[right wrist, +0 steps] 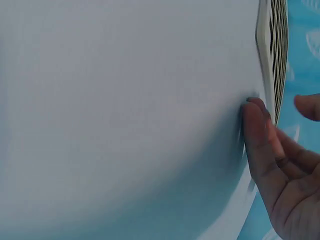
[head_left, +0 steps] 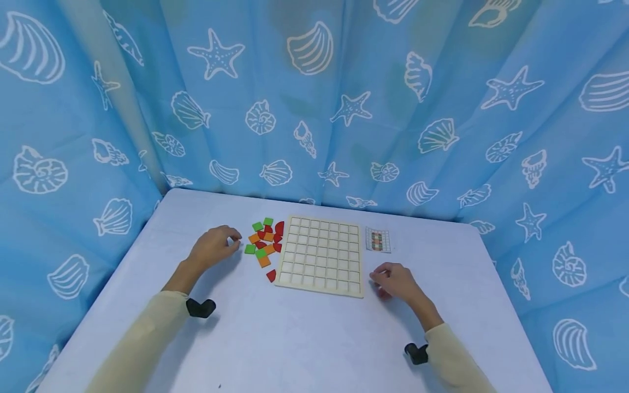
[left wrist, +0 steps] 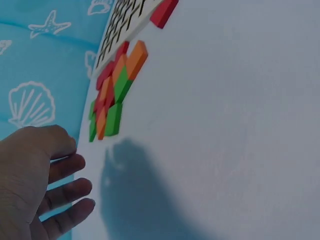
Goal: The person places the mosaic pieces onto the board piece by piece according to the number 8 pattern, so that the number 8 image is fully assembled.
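Note:
A pale wooden board (head_left: 321, 256) with a grid of square cells lies on the white table, its cells bare. Along its left side is a loose cluster of tiles: green squares (head_left: 250, 249), orange squares (head_left: 264, 262) and red quarter-round pieces (head_left: 271, 275). My left hand (head_left: 215, 246) hovers just left of the tiles, fingers loosely bent and holding nothing; the left wrist view shows a gap between the fingers and the green tile (left wrist: 114, 120). Beside the board's lower right edge is my right hand (head_left: 395, 280), fingers relaxed, nothing held.
A small printed card (head_left: 378, 240) with a coloured grid pattern lies right of the board. The table (head_left: 295, 344) carries a white cover. Blue curtains (head_left: 314, 109) with white shells and starfish hang behind and at both sides.

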The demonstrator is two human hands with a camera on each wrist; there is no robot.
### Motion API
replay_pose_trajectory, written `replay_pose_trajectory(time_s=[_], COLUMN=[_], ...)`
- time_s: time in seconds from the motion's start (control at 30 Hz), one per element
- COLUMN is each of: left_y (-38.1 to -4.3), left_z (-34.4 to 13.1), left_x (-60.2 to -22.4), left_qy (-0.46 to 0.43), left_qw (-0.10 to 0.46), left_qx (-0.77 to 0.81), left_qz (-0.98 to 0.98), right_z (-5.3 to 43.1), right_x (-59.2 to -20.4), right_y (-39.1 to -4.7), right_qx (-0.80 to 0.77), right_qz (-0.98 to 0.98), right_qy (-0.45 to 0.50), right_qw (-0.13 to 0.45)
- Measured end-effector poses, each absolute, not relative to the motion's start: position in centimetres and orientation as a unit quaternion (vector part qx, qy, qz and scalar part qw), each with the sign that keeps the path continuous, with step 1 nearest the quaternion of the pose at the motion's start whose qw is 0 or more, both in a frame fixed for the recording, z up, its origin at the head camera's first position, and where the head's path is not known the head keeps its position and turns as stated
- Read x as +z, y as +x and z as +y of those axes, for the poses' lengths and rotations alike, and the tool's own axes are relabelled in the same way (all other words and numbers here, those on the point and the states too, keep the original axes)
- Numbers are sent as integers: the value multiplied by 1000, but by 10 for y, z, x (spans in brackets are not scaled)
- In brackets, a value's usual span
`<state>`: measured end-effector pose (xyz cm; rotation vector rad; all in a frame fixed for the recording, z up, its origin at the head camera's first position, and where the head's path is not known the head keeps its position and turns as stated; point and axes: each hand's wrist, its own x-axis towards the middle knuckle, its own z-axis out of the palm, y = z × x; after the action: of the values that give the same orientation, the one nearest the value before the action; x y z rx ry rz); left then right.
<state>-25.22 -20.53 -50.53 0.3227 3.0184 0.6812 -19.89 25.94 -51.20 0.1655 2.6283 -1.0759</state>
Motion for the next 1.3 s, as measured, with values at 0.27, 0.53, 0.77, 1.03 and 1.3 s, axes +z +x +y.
replay_pose_trajectory(time_s=[0.27,0.53,0.77,1.03,1.3], left_y=[-264,-276,-281,-287,-293], left_z=[-183,-179,-172,-165,-160], left_x=[-519,-525,-526,-517,-514], left_qy=[74,50,51,65,64], left_qw=[30,30,49,82,103], left_qx=[263,290,292,263,248], left_qz=[961,955,954,959,961], right_z=[222,216,220,225,229], right_x=[-516,-521,-524,-523,-523], right_y=[-195,-195,-192,-192,-193], right_qx=[-334,-328,-322,-320,-332], right_qz=[929,938,939,940,939], right_qy=[59,44,62,65,48], right_qw=[149,106,104,95,82])
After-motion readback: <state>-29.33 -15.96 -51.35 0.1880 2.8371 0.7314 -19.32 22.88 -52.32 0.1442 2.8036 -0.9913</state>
